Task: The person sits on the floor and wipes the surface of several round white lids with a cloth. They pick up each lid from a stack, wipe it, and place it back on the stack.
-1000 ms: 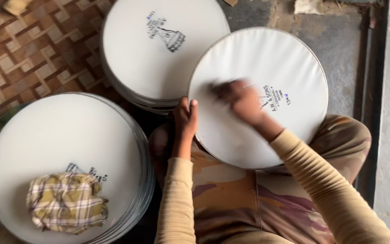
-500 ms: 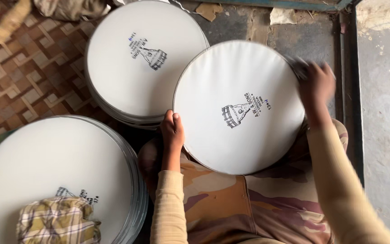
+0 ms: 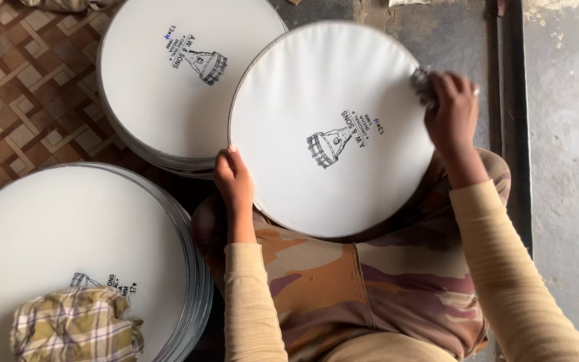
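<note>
Head view: a round white drumhead (image 3: 333, 127) rests tilted on the person's lap, its flat face turned up toward the camera, a small dark printed emblem near its middle. Being round, it has no long axis; what matters is its rim.

The left hand (image 3: 234, 179) is closed on the lower left rim, thumb on the face and the other fingers hidden beneath, so it steadies the disc from that side. The right hand (image 3: 452, 110) sits at the opposite, upper right rim, closed around a small grey cloth (image 3: 422, 84) that presses against the edge there. The two hands lie almost across the disc from each other, with the emblem between them. The right hand is the one on the cloth; the left is the nearer to the person's body.

The drumhead's upper left edge lies over, or just beside, a stack of drumheads (image 3: 169, 87) on the patterned floor (image 3: 21, 87); I cannot tell whether they touch. A second, larger stack (image 3: 82, 248) stands at the lower left, apart from the held disc, with a folded checked cloth (image 3: 78, 325) lying on top of it.

To the right of the right hand, bare grey concrete (image 3: 564, 167) and a dark metal strip (image 3: 509, 100) leave open room. To the left, the two stacks crowd the space.
</note>
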